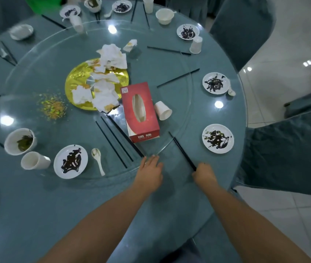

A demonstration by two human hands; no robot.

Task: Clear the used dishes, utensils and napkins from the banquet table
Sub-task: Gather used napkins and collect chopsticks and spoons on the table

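My right hand (205,174) grips the near end of a pair of black chopsticks (181,149) lying across the rim of the glass turntable (187,103). My left hand (150,170) rests flat, fingers straight, at the turntable's near rim, beside three more black chopsticks (119,138). A stained white plate (70,161), a white spoon (98,160), a tipped paper cup (34,160) and a bowl with green scraps (20,141) sit to the left. Soiled napkins (105,80) cover a gold tray (74,80).
A red tissue box (140,111) and a tipped cup (162,110) lie on the turntable. Stained plates (217,138), (216,83) sit at the right edge. Several plates, cups, bowls and chopsticks ring the far side. Food crumbs (53,107) lie left. Covered chairs (287,149) stand close.
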